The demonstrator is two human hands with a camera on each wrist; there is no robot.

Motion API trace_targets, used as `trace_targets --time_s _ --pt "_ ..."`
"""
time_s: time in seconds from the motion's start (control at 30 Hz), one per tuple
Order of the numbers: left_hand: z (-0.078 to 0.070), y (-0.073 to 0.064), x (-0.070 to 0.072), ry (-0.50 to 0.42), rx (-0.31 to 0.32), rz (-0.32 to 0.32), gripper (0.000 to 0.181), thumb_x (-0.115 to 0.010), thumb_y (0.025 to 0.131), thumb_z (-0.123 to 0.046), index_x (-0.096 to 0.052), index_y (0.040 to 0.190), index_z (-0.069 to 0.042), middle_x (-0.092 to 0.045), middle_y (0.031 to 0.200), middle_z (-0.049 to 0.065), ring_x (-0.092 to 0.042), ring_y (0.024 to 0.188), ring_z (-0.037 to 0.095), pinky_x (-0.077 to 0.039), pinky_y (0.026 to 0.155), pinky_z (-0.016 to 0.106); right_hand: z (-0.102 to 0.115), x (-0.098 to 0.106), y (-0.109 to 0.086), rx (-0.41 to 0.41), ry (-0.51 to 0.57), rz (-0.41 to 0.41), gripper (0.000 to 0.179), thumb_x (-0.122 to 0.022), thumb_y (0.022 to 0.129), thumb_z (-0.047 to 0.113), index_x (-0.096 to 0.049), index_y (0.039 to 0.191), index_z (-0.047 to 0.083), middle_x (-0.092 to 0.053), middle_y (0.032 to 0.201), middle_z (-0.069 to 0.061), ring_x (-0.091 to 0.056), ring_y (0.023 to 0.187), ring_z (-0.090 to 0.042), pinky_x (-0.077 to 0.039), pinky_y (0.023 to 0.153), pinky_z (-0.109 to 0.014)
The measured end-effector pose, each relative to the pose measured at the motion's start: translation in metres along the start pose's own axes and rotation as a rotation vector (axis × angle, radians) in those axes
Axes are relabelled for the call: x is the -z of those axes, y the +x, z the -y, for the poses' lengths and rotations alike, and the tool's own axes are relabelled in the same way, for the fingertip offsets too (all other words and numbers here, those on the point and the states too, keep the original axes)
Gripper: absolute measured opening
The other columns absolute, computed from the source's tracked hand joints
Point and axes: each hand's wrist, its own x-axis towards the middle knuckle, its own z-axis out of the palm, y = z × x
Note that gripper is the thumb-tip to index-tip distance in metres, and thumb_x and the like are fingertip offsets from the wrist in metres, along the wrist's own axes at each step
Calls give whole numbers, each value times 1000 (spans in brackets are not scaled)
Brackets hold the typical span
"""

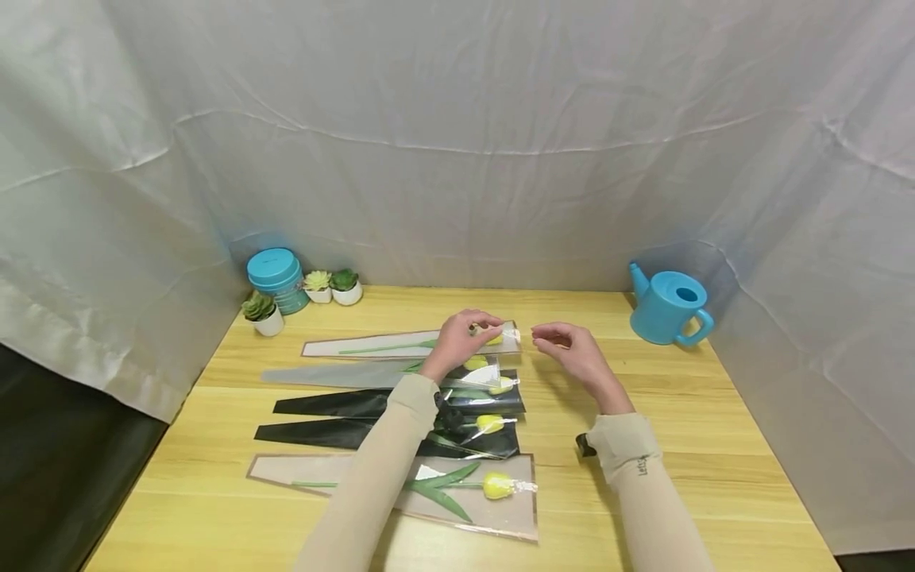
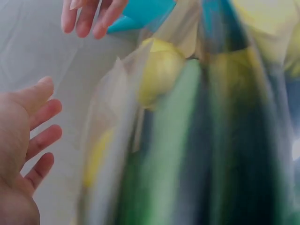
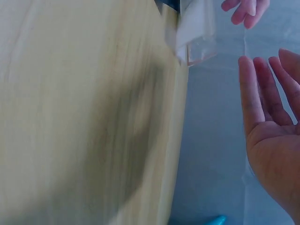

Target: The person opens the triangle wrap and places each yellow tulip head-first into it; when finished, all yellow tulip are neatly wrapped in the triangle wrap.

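My left hand [image 1: 461,342] hovers over the bloom end of the farthest wrapped tulip [image 1: 386,347], its fingers loosely bent around nothing. Just past that wrapper's right end, my right hand [image 1: 572,353] is raised over the wood, also holding nothing. In the right wrist view the right hand [image 3: 272,117] has its fingers spread, facing the left hand's fingertips [image 3: 246,11]. Nearer me lie a tulip in a grey wrapper [image 1: 329,373], two in black wrappers [image 1: 325,403], and one in a pale, brown-edged wrapper [image 1: 515,512]. Their blooms are yellow and point right; my left forearm hides parts of them.
On the wooden table [image 1: 700,477], a blue watering can [image 1: 658,314] stands at the back right. A blue-lidded jar [image 1: 275,274] and several small potted succulents [image 1: 346,287] stand at the back left. Grey curtains [image 1: 457,199] enclose the back and sides.
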Motion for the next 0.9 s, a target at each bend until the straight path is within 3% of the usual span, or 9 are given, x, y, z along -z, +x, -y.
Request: trace_targets --time_s 0.2,0.37,0.53,0.67,0.77,0.9 --pt "-20 0 35 73 -56 41 38 -67 103 -35 -68 137 -19 -68 139 0 -64 125 25 -48 109 49 21 19 -10 53 -51 1 41 -65 104 31 -64 139 9 -66 138 -15 -62 128 -35 -48 110 -53" --pt "-31 -8 82 274 -90 54 50 -61 104 -44 -56 150 -27 -56 153 -1 -49 143 28 -31 122 57 42 44 -23 152 -160 -56 45 -64 105 28 -58 145 7 -61 143 -17 -57 132 -37 -45 112 -56" --pt "-42 -33 134 436 -141 26 59 -61 104 -45 -45 158 -28 -45 163 -1 -42 148 32 -24 122 65 59 72 -41 267 -228 -140 52 -66 104 22 -52 152 10 -54 149 -16 -50 138 -37 -39 115 -60" --pt "-47 -57 169 563 -180 -46 65 -65 102 -45 -41 160 -29 -38 167 0 -40 148 34 -25 120 64 71 93 -56 345 -334 -228 61 -71 101 20 -47 157 19 -47 155 -16 -42 142 -42 -35 111 -67" --pt "-46 -74 189 693 -214 -104 70 -67 100 -45 -38 162 -29 -35 168 2 -37 151 33 -22 123 62 75 104 -66 445 -481 -332 62 -69 102 35 -46 158 20 -43 160 -17 -37 146 -45 -29 114 -70" --pt "-44 -92 207 860 -229 -161 79 -67 96 -54 -35 163 -30 -32 170 1 -28 157 30 -13 127 61 74 116 -76 600 -716 -500 73 -51 101 66 -49 156 19 -42 162 -14 -32 152 -40 -15 126 -63"
